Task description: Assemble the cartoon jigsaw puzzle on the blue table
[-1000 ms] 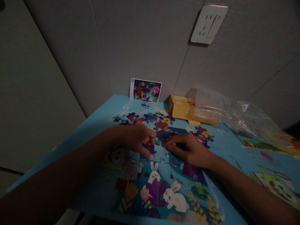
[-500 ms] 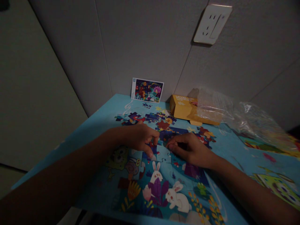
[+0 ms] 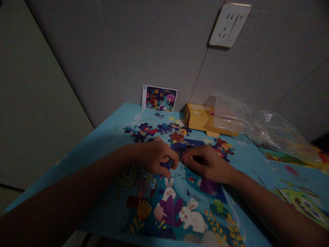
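A partly joined jigsaw puzzle (image 3: 190, 192) with white rabbits, flowers and a frog lies flat before me. My left hand (image 3: 158, 157) rests over its left upper part, thumb and index finger curved and apart, their tips at light blue and dark pieces. Close beside it, my right hand (image 3: 208, 163) has thumb and index pinched together low over the puzzle; whatever is between them is hidden. Loose puzzle pieces (image 3: 146, 129) lie beyond my left hand, and more loose pieces (image 3: 224, 146) sit beyond my right.
Against the wall leans a picture card (image 3: 160, 98) of a dark, colourful scene. A yellow box (image 3: 200, 118) stands at the back, partly under a clear plastic bag (image 3: 272, 128). The table has a blue cartoon-print cover (image 3: 102, 137). A socket plate (image 3: 230, 25) is on the wall.
My left hand has shifted slightly right, toward my right hand, its thumb and index finger moving closer together. My right hand keeps its pinch in nearly the same place. The view has shifted a little.
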Action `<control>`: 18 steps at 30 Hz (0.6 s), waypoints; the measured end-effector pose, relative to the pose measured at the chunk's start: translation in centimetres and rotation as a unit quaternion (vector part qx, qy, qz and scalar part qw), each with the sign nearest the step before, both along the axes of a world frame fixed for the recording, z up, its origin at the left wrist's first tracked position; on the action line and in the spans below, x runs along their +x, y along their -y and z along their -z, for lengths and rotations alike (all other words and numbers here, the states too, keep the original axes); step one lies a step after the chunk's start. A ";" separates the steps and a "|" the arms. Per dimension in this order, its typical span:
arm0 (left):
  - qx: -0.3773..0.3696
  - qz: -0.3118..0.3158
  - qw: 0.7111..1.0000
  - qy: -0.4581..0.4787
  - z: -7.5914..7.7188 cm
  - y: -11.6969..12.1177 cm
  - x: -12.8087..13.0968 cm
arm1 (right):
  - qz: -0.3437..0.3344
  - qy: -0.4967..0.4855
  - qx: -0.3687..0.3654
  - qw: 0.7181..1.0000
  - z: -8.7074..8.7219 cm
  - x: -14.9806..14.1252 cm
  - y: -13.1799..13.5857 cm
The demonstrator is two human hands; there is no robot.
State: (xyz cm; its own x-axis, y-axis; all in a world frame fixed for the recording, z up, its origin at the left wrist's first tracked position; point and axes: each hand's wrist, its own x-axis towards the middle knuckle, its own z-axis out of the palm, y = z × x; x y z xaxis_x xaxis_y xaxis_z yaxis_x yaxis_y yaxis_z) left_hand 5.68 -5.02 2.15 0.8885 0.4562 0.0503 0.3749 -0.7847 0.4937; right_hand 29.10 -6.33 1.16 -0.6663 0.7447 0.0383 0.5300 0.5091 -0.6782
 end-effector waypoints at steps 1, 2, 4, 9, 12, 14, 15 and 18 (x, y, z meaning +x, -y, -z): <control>0.001 -0.001 1.000 0.003 0.1 0.1 0.1 | -0.002 -0.002 -0.001 1.000 0.0 0.0 0.0; 0.000 -0.003 1.000 0.003 0.1 0.1 0.2 | -0.003 -0.003 -0.003 1.000 0.0 0.0 0.0; -0.002 -0.008 1.000 0.001 0.2 0.1 0.3 | -0.003 -0.002 -0.006 1.000 -0.1 0.0 -0.1; 0.001 -0.013 1.000 0.005 0.2 0.1 0.3 | -0.001 -0.003 -0.003 1.000 -0.2 0.0 0.0; -0.004 -0.016 1.000 -0.001 0.1 0.1 0.3 | -0.002 -0.005 -0.001 1.000 -0.2 0.0 0.0; -0.008 -0.016 1.000 -0.006 0.1 0.2 0.3 | -0.004 -0.006 -0.002 1.000 -0.2 0.0 0.0; -0.009 -0.016 1.000 -0.007 0.1 0.2 0.3 | -0.005 -0.007 -0.003 1.000 -0.2 0.0 0.0; -0.009 -0.015 1.000 -0.001 0.1 0.1 0.3 | -0.001 -0.009 -0.003 1.000 -0.2 0.0 0.0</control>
